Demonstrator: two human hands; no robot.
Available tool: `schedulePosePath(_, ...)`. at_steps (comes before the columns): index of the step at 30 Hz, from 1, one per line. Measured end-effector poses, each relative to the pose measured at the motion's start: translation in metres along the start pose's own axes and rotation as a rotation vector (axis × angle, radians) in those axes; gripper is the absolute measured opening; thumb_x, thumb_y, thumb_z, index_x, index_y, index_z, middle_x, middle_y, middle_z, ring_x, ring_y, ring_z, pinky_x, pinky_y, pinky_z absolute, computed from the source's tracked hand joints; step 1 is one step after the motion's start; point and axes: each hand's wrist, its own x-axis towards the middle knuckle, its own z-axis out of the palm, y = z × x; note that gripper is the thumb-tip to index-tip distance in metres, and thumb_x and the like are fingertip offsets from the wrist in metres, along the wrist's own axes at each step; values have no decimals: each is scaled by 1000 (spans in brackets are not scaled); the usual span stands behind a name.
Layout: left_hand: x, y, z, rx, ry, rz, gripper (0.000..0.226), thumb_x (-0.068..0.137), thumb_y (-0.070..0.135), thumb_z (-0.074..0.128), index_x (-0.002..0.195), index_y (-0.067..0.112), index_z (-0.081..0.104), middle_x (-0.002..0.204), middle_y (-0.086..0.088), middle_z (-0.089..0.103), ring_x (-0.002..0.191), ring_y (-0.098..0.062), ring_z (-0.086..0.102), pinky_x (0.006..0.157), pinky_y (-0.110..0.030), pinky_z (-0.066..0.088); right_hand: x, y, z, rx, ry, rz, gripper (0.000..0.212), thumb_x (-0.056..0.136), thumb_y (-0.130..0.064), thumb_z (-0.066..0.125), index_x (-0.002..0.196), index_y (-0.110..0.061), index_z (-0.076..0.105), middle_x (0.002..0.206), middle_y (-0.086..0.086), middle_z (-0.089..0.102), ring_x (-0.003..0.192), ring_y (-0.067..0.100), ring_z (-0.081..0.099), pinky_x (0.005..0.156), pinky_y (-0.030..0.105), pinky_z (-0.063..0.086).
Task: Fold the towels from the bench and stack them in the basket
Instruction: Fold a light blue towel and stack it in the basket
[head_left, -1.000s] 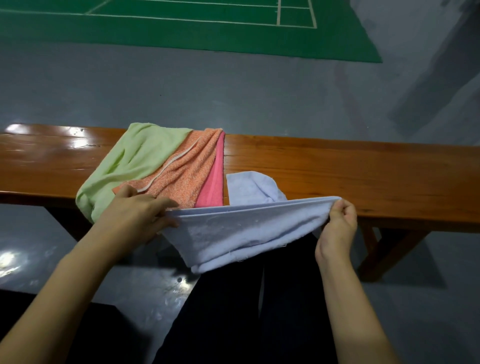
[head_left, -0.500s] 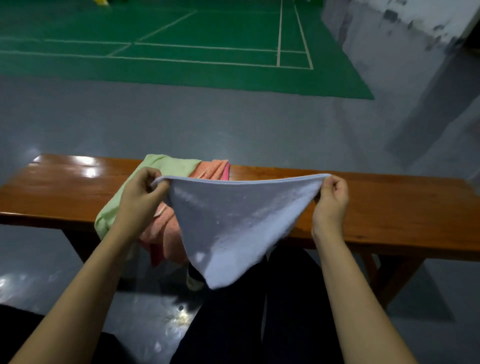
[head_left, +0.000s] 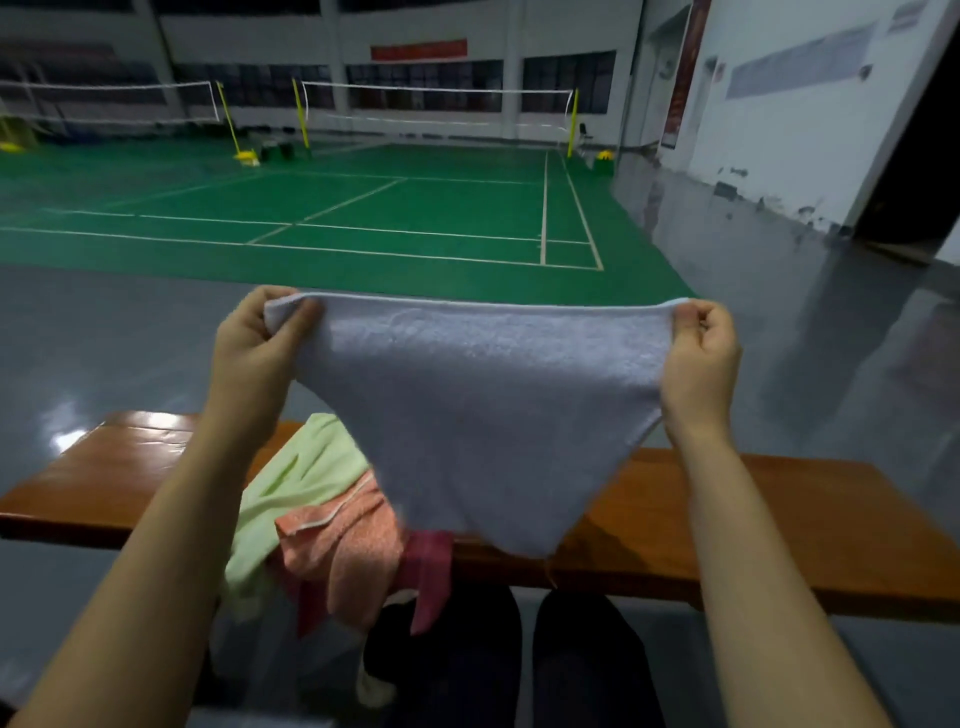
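I see the left hand and right hand each pinching a top corner of the white towel; green towel lies below the left hand.

Indoor sports hall, dim light. Green court with white lines; two nets on yellow posts. Glossy grey floor around it, with glare spots at left. White wall at right, scuffed at base. Dark windows along far wall, red banner above. Dark doorway far right.
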Motion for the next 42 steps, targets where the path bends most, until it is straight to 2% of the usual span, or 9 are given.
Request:
schedulePosePath(4, -9, 17, 12, 95, 60, 30, 24, 90, 11, 63, 72, 25, 56, 65, 11, 53, 55, 7, 45, 56, -11, 38, 3, -3, -13, -17, -2, -2, 13, 101, -20, 44, 97, -12, 54, 77, -8, 49, 66, 2, 43, 61, 9, 36)
schedulePosePath(10, -6, 10, 12, 190, -4, -5, 22, 91, 14, 62, 76, -1, 59, 62, 2, 50, 51, 4, 39, 50, -12, 34, -1, 4, -14, -14, 11, 18, 10, 100, -16, 45, 94, -11, 52, 74, -10, 48, 62, -6, 47, 59, 6, 36)
schedulePosePath(15, 7, -21, 24, 207, -85, -159, 13, 96, 8, 52, 90, 12, 63, 78, 5, 59, 68, 0, 49, 58, -9, 39, 5, 31, 11, 47, 25, 213, 16, 101, -17, 44, 89, -9, 52, 70, -6, 45, 62, 3, 37, 54, 12, 35)
schedulePosePath(18, 31, -20, 39, 142, -15, -168, 20, 95, 9, 53, 77, 18, 59, 70, 6, 53, 63, -3, 42, 55, -13, 35, 26, 32, 31, 113, 95, 294, 16, 101, -18, 45, 89, -10, 52, 70, -7, 46, 63, 3, 38, 57, 15, 36)
schedulePosePath(21, 59, -1, 48, 49, 85, -119, 25, 93, 14, 57, 71, 23, 55, 67, 5, 50, 61, -3, 40, 57, -19, 34, 53, 12, 39, 196, 179, 278, 15, 101, -20, 44, 93, -11, 53, 73, -8, 48, 64, 0, 41, 55, 8, 36)
schedulePosePath(27, 32, -4, 45, 171, 98, 11, 21, 95, 16, 53, 74, 14, 53, 64, 6, 46, 55, 4, 39, 55, -17, 32, 42, 25, 22, 149, 206, 195, 17, 101, -24, 42, 91, -15, 53, 81, -6, 53, 73, 4, 48, 66, 16, 41)
schedulePosePath(35, -126, -125, 35, 371, -103, -352, 16, 91, 7, 59, 75, 7, 55, 68, -3, 56, 60, -4, 44, 60, -10, 36, -104, 175, -21, -80, 41, 509, 9, 101, -13, 40, 100, -12, 50, 98, 10, 54, 90, 19, 48, 68, 20, 40)
schedulePosePath(38, -161, -155, 32, 326, -120, -506, 20, 86, 10, 66, 73, 7, 51, 66, -6, 54, 62, -13, 46, 56, -18, 36, -133, 196, -32, -157, -20, 603, 10, 102, -15, 39, 101, -10, 49, 97, 9, 52, 90, 19, 47, 74, 24, 34)
schedulePosePath(42, -168, -168, 35, 358, -202, -486, 25, 89, 6, 62, 70, 14, 49, 65, 0, 52, 65, -13, 47, 61, -19, 37, -138, 204, -33, -277, -121, 618, 10, 101, -16, 41, 102, -10, 50, 96, 6, 53, 92, 23, 50, 76, 27, 35)
